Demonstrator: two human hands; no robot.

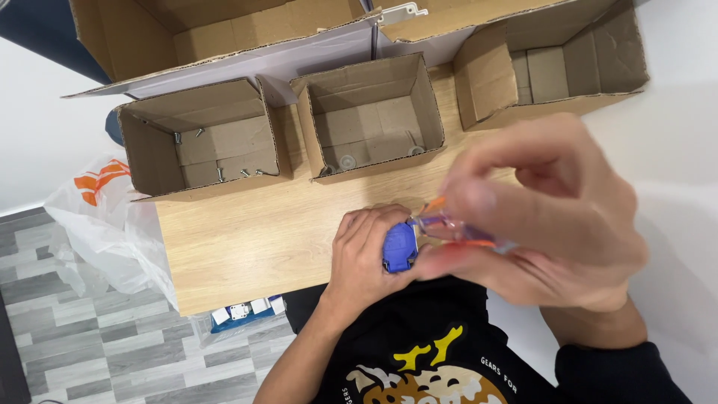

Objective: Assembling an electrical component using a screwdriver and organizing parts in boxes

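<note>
Left hand (366, 251) curled tight around a small blue plastic part (400, 247) at the near edge of the wooden table (247, 239), bracing it while right hand (546, 217) pinches a clear orange-tipped tool (456, 224) against it, cardboard boxes (202, 138) lined up far side.

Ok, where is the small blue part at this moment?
In the head view, the small blue part sits low of centre, gripped in the left hand just above the near edge of the wooden table, with the right hand touching its right side.
</note>
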